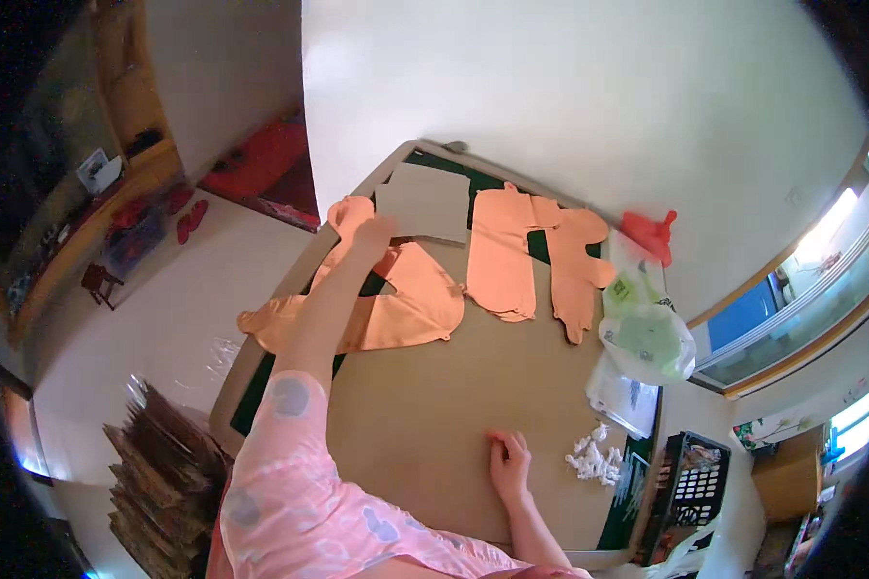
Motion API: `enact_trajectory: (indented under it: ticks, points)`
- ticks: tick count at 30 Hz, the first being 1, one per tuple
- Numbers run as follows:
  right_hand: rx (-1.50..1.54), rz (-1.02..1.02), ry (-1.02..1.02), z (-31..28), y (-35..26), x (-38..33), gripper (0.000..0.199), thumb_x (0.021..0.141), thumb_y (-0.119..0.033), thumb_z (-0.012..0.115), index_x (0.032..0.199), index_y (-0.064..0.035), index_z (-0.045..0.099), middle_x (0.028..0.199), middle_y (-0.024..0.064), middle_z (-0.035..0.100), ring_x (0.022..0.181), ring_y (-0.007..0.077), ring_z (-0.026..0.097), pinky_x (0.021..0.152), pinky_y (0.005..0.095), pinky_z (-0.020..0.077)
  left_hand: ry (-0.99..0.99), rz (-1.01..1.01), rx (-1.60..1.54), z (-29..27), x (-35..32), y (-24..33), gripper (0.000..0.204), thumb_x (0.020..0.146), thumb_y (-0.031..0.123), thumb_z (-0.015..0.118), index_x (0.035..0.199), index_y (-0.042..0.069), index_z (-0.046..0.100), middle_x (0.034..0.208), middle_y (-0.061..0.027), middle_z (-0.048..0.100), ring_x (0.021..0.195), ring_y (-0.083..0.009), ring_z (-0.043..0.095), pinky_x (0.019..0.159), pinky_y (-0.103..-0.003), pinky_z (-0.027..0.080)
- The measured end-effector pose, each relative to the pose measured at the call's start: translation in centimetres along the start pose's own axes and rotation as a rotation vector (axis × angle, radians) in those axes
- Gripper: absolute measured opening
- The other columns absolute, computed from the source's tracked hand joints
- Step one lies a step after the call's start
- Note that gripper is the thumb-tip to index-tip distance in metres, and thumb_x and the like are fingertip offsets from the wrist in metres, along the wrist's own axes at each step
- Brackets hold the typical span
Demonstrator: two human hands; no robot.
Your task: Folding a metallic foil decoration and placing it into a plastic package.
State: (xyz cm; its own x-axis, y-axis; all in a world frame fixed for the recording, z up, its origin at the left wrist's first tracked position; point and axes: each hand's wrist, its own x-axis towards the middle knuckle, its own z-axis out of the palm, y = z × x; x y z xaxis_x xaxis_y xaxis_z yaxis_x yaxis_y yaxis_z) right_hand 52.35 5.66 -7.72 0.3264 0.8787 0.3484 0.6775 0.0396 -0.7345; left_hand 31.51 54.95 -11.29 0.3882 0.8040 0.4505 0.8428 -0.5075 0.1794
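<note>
My left arm reaches across to the far left of the table. My left hand (380, 232) is at the lower left edge of a grey-brown cardboard stack (423, 201), beside a flat orange foil balloon (420, 294). Its fingers are smeared, so its grip does not show. More flat orange foil pieces, which look like uninflated balloons, lie to the right: a long folded one (502, 261) and a wavy-edged one (576, 275). My right hand (510, 465) rests, loosely curled, on the large cardboard sheet (434, 415), with nothing visible in it.
Right of my right hand lie crumpled white strips (596, 456) and thin pale sticks (632, 487). White-green plastic bags (647, 338) and a red bag (650, 234) line the table's right side. A black crate (695, 487) stands beyond that edge; stacked brown cardboard (164, 482) leans at the left.
</note>
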Motion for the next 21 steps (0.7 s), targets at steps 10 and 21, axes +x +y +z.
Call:
enact_trajectory:
  ticks: [10, 21]
  points:
    - [-0.04, 0.137, -0.029, -0.3, 2.0, -0.6, 0.015, 0.083, 0.005, 0.054, 0.09, -0.0027, 0.065, 0.082, 0.0131, 0.061, 0.075, 0.0265, 0.06, 0.063, 0.0328, 0.0475, -0.11, 0.015, -0.351, -0.2, -1.5, 7.5, 0.019, 0.084, 0.015, 0.056, 0.101, 0.008, 0.059, 0.094, -0.0111, 0.063, 0.087, -0.0289, 0.062, 0.074, -0.044, 0.051]
    - [0.015, 0.054, -0.043, -0.4, 1.2, 0.3, 0.018, 0.083, 0.005, 0.054, 0.094, -0.0037, 0.066, 0.085, 0.0136, 0.062, 0.08, 0.0272, 0.062, 0.069, 0.0324, 0.0492, -0.177, 0.203, 0.035, -6.6, -17.7, 17.1, 0.022, 0.082, 0.017, 0.058, 0.096, 0.0, 0.062, 0.099, -0.0115, 0.06, 0.095, -0.0251, 0.06, 0.069, -0.04, 0.053]
